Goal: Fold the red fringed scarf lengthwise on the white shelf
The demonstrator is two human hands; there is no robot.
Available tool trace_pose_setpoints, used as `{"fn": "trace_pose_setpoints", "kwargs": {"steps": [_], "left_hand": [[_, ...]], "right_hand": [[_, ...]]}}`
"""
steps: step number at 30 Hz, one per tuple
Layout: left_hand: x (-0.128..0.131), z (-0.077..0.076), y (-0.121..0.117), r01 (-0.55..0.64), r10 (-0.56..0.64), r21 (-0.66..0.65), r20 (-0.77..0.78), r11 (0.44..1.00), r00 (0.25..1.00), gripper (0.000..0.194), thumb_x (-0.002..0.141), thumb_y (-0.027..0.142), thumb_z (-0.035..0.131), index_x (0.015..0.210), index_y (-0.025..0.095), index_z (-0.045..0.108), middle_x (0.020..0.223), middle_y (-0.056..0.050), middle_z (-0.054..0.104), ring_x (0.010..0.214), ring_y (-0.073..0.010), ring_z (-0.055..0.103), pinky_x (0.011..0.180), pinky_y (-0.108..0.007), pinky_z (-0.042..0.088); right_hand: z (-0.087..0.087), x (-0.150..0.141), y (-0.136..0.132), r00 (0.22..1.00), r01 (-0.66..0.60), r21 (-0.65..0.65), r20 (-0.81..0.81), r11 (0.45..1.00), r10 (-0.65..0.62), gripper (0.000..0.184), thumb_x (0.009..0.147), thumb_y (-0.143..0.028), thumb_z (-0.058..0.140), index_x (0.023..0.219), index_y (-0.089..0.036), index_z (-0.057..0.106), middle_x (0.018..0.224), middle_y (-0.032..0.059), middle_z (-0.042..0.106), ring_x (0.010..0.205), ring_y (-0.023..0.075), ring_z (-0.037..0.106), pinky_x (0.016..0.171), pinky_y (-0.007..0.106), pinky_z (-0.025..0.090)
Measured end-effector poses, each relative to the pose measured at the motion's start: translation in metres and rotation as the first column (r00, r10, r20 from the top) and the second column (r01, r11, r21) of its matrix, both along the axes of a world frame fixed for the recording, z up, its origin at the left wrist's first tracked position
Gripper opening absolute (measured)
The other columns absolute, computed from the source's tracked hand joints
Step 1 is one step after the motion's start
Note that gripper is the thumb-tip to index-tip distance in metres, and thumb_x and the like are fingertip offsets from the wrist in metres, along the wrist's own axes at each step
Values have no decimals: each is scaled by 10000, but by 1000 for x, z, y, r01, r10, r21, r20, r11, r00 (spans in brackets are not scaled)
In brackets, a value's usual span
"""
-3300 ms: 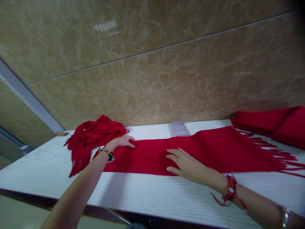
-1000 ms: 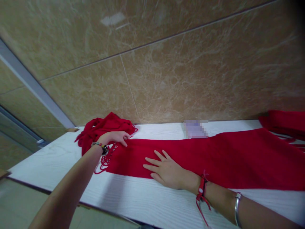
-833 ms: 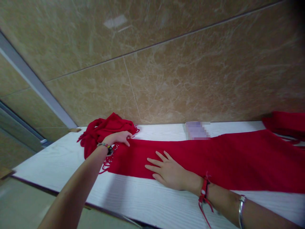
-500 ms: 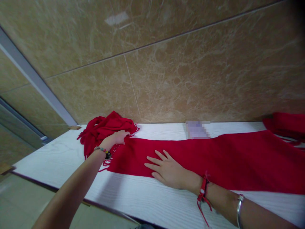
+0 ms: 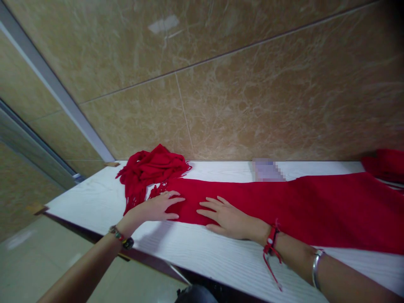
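A long red scarf [image 5: 303, 206] lies spread lengthwise over the white table [image 5: 202, 248]. Near its fringed left end rests my left hand [image 5: 160, 207], fingers spread on the cloth and gripping nothing. My right hand [image 5: 225, 216] lies flat on the scarf a little further right, with its fingers apart. Behind my left hand, against the wall, is a crumpled red fringed scarf [image 5: 154, 166]. Part of the spread scarf's fringe is hidden under my left hand and wrist.
A pale blurred packet [image 5: 267, 170] lies by the wall behind the scarf. More folded red cloth [image 5: 386, 168] sits at the far right. The brown marbled tile wall [image 5: 236, 105] borders the table's back. Tiled floor [image 5: 34, 261] shows beyond the front edge.
My left hand has let go of the scarf's far left corner and moved toward me, now flat with fingers spread. My right hand stays on the cloth. The view has shifted slightly left.
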State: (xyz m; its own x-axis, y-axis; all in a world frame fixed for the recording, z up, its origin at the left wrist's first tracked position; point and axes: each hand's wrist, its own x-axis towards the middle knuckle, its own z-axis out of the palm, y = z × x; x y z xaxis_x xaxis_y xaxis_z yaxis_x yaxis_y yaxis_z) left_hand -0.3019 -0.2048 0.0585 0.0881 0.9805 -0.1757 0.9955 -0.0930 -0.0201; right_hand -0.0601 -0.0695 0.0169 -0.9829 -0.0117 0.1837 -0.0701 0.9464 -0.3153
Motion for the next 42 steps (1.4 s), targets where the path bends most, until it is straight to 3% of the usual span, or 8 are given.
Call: {"fn": "trace_pose_setpoints", "kwargs": {"steps": [7,11,18,22,28,31,36,42], "left_hand": [[8,-7,-7,97,-80,46,-287,994,954,604,729,-52,373,1268,214,427,1177,-87,522,1035,-187,531,837,-283,454],[2,-5,-5,90,-46,131,-310,987,950,446,764,-11,394,1127,195,550,1039,-80,597,950,-183,572,809,-293,468],[-7,35,0,-21,61,466,-70,884,996,256,832,136,391,958,147,613,932,-54,639,871,-150,587,816,-260,457],[-11,37,-5,-8,66,453,-114,891,991,266,824,119,395,976,149,610,930,-53,648,853,-157,595,786,-265,461],[-20,1,-35,110,-38,207,-326,972,945,292,762,7,460,941,171,622,913,-64,649,855,-180,589,789,-308,446],[-23,-12,-48,68,20,215,-381,974,924,273,764,3,470,925,162,623,920,-76,638,851,-192,584,775,-327,440],[-40,0,-50,5,172,369,-445,930,879,211,791,44,460,877,138,628,890,-106,620,846,-228,561,766,-368,424],[-49,6,-54,-73,172,265,-375,962,911,203,783,60,437,823,152,613,889,-99,587,827,-208,551,732,-333,442]], "right_hand": [[-4,-1,2,999,5,15,33,1000,-6,468,890,-407,352,1322,-234,396,1395,85,349,1302,294,209,1038,517,142],[-3,0,0,1000,21,8,-15,1000,-21,438,888,-380,369,1289,-221,444,1360,88,405,1285,271,262,1040,504,158],[2,1,1,993,79,-91,-76,993,-86,498,902,-434,322,1340,-202,362,1379,76,376,1288,239,269,1050,468,190],[2,1,2,993,73,-73,-92,995,-80,483,874,-312,400,1338,-187,363,1369,73,391,1283,230,282,1054,456,192],[-2,6,2,998,-41,83,-46,996,45,408,879,-226,358,1276,-227,454,1337,80,438,1268,243,306,1029,487,214],[-5,6,3,998,-56,133,-23,990,60,402,880,-228,365,1271,-230,458,1346,87,424,1274,262,291,1019,499,223],[-9,5,3,997,-47,170,-56,984,57,389,892,-221,348,1264,-217,464,1320,95,454,1256,269,323,1006,496,251],[-12,5,3,992,-26,167,-114,986,46,360,892,-244,368,1227,-225,498,1288,87,490,1236,260,357,993,480,286]]}}
